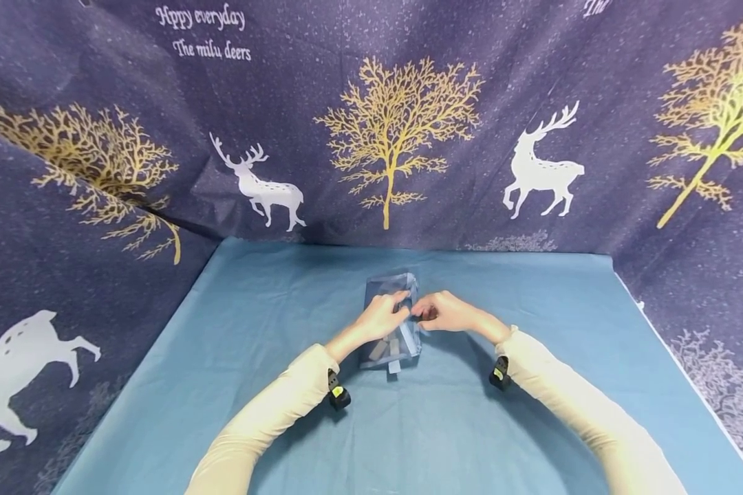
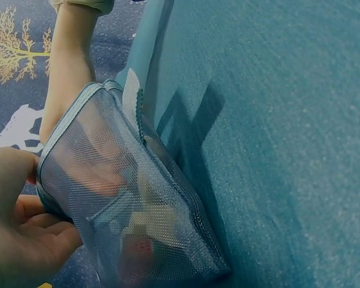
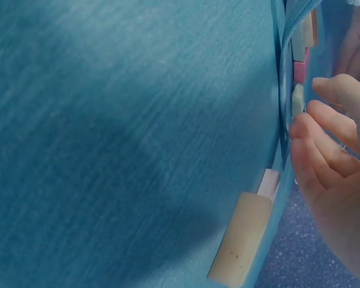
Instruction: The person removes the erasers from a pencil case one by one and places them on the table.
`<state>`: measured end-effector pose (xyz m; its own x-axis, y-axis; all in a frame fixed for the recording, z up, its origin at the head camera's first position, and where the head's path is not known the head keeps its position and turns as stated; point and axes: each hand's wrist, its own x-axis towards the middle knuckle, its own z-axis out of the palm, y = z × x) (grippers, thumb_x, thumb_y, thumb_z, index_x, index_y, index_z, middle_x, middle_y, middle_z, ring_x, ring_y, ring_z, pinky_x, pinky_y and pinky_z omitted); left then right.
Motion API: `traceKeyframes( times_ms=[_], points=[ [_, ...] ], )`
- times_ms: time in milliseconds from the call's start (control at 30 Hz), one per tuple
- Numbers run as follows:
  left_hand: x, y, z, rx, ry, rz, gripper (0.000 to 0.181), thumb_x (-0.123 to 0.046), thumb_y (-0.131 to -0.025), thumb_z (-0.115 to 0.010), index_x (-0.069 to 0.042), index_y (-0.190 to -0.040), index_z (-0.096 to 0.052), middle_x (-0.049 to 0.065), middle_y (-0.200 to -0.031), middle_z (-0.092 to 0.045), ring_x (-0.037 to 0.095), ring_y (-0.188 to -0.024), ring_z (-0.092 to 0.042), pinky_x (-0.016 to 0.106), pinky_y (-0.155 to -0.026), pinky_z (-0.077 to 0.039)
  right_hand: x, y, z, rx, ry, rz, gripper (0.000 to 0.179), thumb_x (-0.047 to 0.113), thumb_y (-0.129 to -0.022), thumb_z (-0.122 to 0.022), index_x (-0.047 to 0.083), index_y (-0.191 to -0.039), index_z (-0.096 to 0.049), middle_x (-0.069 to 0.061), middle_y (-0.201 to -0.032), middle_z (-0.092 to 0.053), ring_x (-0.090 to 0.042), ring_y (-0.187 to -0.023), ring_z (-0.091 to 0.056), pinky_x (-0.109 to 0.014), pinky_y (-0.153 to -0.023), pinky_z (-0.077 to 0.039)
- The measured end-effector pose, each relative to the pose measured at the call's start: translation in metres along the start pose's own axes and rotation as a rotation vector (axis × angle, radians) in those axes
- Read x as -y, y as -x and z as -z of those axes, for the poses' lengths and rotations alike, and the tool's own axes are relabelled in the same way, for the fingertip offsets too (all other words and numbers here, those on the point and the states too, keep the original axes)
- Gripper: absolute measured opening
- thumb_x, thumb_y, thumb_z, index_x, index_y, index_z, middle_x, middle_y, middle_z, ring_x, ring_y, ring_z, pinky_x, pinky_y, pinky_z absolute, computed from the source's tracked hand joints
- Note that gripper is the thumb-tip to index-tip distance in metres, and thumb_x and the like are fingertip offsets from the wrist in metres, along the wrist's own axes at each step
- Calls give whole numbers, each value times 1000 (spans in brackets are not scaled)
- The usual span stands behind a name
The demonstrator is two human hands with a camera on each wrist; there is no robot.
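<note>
A blue mesh zip pouch (image 1: 371, 357) lies on the blue cloth, with several small items showing through the mesh. My left hand (image 1: 382, 315) reaches over it and grips the pouch's rim between thumb and fingers, as the left wrist view shows. At the pouch's right side is my right hand (image 1: 444, 313), its fingers bent and fingertips right at the edge of the opening. In the right wrist view, a pink piece (image 3: 300, 72) and a pale piece (image 3: 297, 99) show just past those fingertips. A beige block (image 3: 241, 240) with a narrower pale end lies on the cloth nearby.
Blue cloth (image 1: 272, 302) covers the table, and a dark curtain (image 1: 446, 41) with deer and trees hangs behind and at the sides. A pale tab (image 1: 394, 367) sticks out from the pouch's near end. Each wrist wears a black camera strap.
</note>
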<state>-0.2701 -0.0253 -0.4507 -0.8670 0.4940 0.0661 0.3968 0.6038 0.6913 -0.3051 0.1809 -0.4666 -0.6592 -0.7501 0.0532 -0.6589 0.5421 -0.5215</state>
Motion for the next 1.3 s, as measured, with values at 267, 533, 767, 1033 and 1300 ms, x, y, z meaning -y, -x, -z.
traceKeyframes(
  times_ms=[267,533,767,1033,1300],
  points=[
    [0,-2,1,-6,2,0,47,-17,-91,-42,-2,-136,-41,10,-74,-62,6,-28,-27,20,-30,-28,4,-2,2,21,-13,13,31,18,-82,-66,5,-110,-64,-9,-98,-67,-16,-83,-64,-22,-72,-52],
    [-1,0,4,-5,-5,-1,48,-17,-91,-42,-2,-137,-40,16,-107,-62,6,-29,-29,19,-31,-29,8,-5,-2,34,-23,15,35,28,-80,-70,11,-111,-64,-8,-100,-66,-17,-87,-63,-23,-74,-52],
    [0,-1,3,-20,-21,-9,46,-17,-92,-43,-3,-136,-42,14,-137,-47,6,-30,-29,18,-31,-28,12,-7,-4,48,-8,21,31,26,-79,-71,11,-105,-64,-7,-95,-64,-15,-83,-62,-23,-72,-51],
    [0,1,1,-8,-29,-3,47,-19,-92,-42,-2,-136,-42,17,-77,-64,6,-30,-27,19,-31,-26,12,-11,-9,63,7,12,28,21,-78,-71,12,-103,-65,-3,-95,-62,-11,-82,-60,-21,-72,-50],
    [1,0,1,4,-25,1,48,-20,-92,-41,-3,-137,-41,-6,-37,-34,6,-27,-28,19,-30,-25,15,-13,-13,60,2,20,23,15,-76,-70,9,-98,-65,-3,-89,-63,-9,-77,-60,-19,-68,-50]
  ],
)
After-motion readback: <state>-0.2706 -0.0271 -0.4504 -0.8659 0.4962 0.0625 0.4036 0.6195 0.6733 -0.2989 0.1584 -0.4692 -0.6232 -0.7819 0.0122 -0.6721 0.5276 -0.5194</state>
